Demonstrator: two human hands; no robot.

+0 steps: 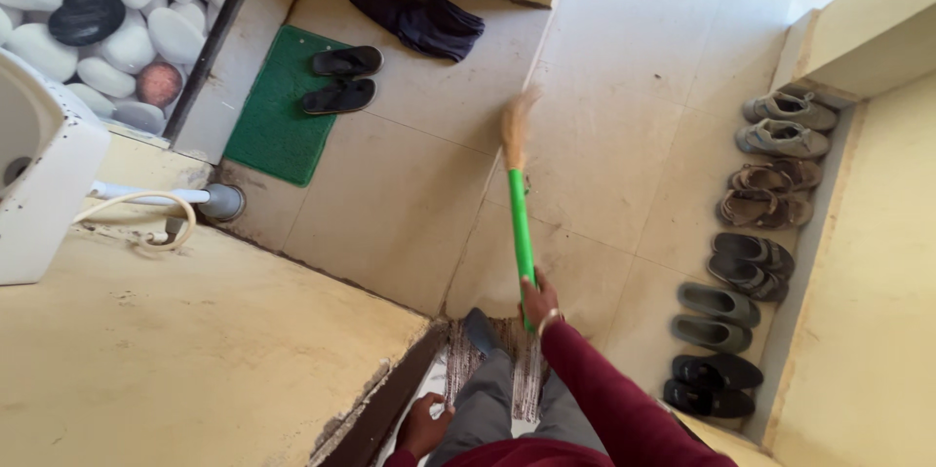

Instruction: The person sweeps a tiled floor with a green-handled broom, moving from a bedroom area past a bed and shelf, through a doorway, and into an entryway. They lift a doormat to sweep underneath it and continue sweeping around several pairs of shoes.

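Note:
My right hand [538, 299] grips the green handle of a broom [520, 223]. Its straw-coloured bristles [517, 126] are blurred and point away over the beige tiled floor [390, 194]. A maroon sleeve covers my right arm. My left hand [424, 425] hangs low by my hip at the bottom edge, fingers curled, with nothing visible in it. I stand on a striped doormat [526, 369], and one foot in a dark shoe shows there.
Several pairs of sandals and shoes [756, 252] line the right wall. Black flip-flops [341, 77] lie beside a green mat [278, 121]. A dark bundle of cloth [414, 9] lies at the far end. A white basin [39, 165] with a pipe hangs on the left wall.

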